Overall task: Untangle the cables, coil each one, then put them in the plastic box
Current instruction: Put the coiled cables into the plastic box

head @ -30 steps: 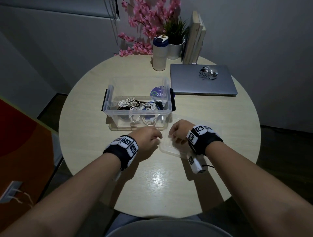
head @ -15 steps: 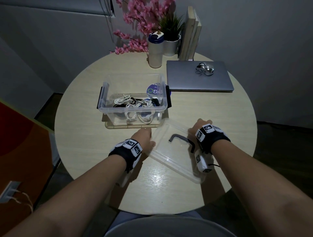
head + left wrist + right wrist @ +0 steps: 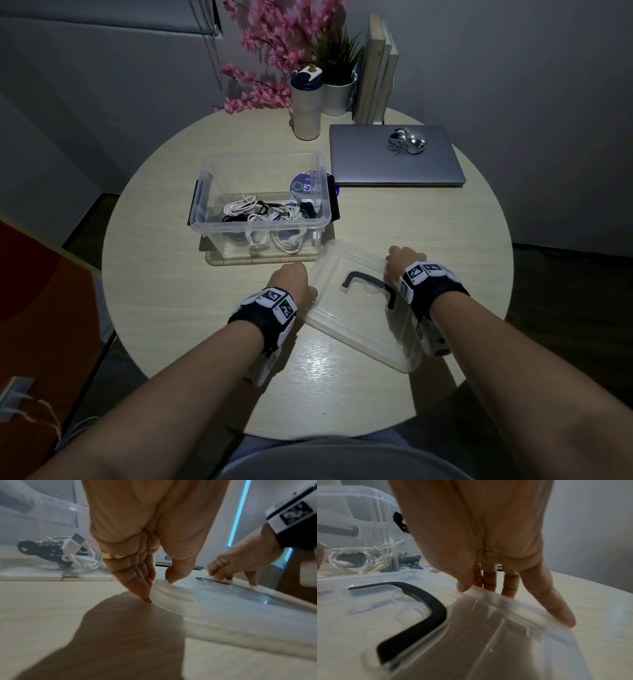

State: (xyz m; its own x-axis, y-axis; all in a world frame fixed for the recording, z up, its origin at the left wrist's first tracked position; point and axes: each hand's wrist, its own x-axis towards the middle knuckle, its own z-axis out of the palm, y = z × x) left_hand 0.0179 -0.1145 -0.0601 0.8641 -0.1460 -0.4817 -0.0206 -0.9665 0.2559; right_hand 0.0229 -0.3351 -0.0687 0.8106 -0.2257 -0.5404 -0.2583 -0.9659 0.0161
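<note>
Near the front edge of the round tabletop (image 3: 164, 308), head view: a clear plastic lid (image 3: 359, 329) with a dark handle (image 3: 368, 282) is held between both hands, its surface tilted. Left hand (image 3: 293, 286) grips the lid's left edge; right hand (image 3: 404, 262) grips the far right edge. Behind the lid, toward the middle of the tabletop, stands the open plastic box (image 3: 205, 205) with black side latches; white and black cables (image 3: 260, 219) lie coiled on its floor. A closed laptop (image 3: 376, 161) with two shiny round objects (image 3: 407, 141) on it lies toward the back right edge; a tumbler (image 3: 306, 102), a potted plant (image 3: 337, 72), pink blossoms (image 3: 274, 37) and upright books (image 3: 376, 68) stand along the back edge. Left wrist view: left hand (image 3: 154, 527) pinches the lid (image 3: 223, 601) at its rim, thumb (image 3: 175, 573) on top, fingers (image 3: 137, 585) pointing down along the rim's outer side, tips near the tabletop (image 3: 51, 615); a gold ring (image 3: 113, 556) is on one finger. Right hand (image 3: 240, 561) holds the opposite edge. Cables (image 3: 68, 555) show through the box wall (image 3: 34, 520). Right wrist view: right hand (image 3: 479, 534) pinches the lid (image 3: 488, 642) rim, thumb (image 3: 464, 585) above, fingers (image 3: 556, 605) beneath; handle (image 3: 419, 615) sits on the lid's top face; box (image 3: 359, 507) and cables (image 3: 359, 561) lie beyond.
</note>
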